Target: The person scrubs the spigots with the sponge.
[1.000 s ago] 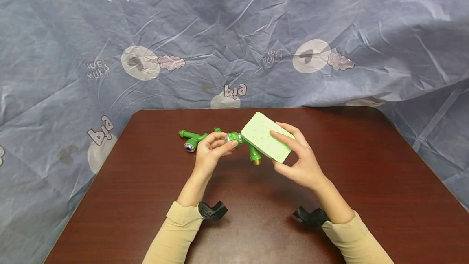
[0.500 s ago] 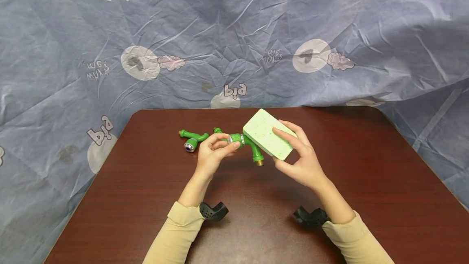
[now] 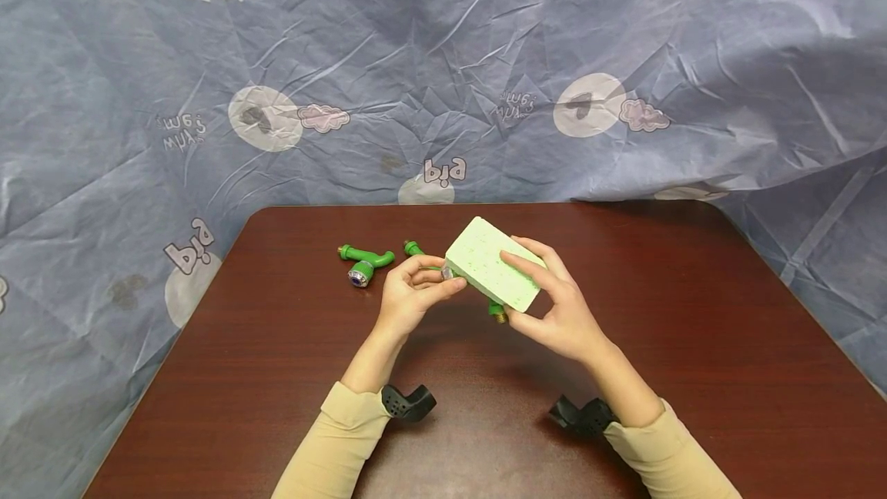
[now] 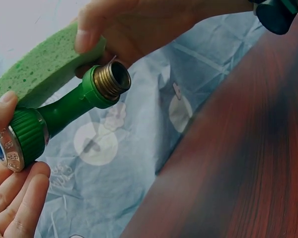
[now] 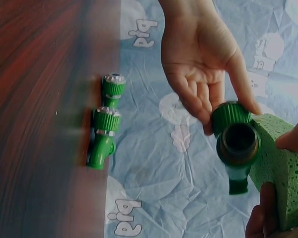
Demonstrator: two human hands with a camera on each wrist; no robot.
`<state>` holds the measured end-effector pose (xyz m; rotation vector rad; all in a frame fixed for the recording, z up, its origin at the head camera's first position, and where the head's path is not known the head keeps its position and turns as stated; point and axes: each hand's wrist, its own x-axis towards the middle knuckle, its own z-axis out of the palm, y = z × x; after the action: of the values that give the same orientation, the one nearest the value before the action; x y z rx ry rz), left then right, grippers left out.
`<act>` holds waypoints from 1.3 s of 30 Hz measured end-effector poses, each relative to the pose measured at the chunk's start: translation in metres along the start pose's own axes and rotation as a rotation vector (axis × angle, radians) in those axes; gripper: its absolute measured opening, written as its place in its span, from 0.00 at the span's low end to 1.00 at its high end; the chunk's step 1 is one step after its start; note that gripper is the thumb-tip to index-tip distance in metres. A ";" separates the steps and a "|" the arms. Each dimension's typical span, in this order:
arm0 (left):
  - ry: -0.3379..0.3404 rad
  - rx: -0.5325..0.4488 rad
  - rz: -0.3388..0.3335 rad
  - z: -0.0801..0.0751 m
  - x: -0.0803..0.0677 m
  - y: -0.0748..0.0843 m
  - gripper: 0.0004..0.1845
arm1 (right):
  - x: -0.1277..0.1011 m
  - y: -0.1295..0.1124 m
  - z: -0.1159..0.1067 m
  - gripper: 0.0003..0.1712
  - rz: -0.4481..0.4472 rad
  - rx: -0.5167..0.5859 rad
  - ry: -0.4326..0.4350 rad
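My left hand (image 3: 407, 300) pinches a green plastic tap (image 4: 64, 111) by its ribbed knob, thumb on one side and fingers on the other. The brass threaded end (image 4: 112, 79) of the tap shows in the left wrist view. My right hand (image 3: 563, 313) grips a light green rectangular sponge (image 3: 488, 262) by its edges. In the left wrist view the sponge lies along the tap, close to the knob; whether it touches is hard to tell. The head view has most of the tap hidden behind the sponge. Both things are held up above the table.
A second green tap (image 3: 366, 262) lies on the dark red-brown table (image 3: 277, 345), left of my hands. Another green tap (image 3: 413, 248) lies behind my left hand, partly hidden. A patterned blue cloth (image 3: 360, 60) hangs behind the table. Black camera mounts (image 3: 409, 403) sit at both wrists.
The sponge has moved left and down over the tap, covering more of it. My left hand has shifted slightly right with the tap. The taps on the table have not moved.
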<state>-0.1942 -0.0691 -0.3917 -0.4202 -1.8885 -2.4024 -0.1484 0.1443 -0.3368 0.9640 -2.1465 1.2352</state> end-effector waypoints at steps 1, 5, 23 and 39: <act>0.000 0.005 0.005 0.000 0.000 0.000 0.15 | 0.000 0.002 -0.001 0.35 0.007 -0.010 0.009; 0.027 0.007 0.016 -0.001 0.001 0.000 0.15 | 0.000 0.011 -0.006 0.34 0.049 -0.067 0.093; 0.209 -0.029 0.015 -0.010 0.005 0.006 0.13 | -0.003 0.012 0.001 0.35 -0.004 0.050 -0.039; 0.213 -0.063 0.010 -0.010 0.005 0.009 0.12 | -0.004 0.031 -0.021 0.34 0.091 -0.005 0.099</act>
<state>-0.1988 -0.0798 -0.3843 -0.1679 -1.7209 -2.3961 -0.1688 0.1747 -0.3463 0.7932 -2.1353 1.2917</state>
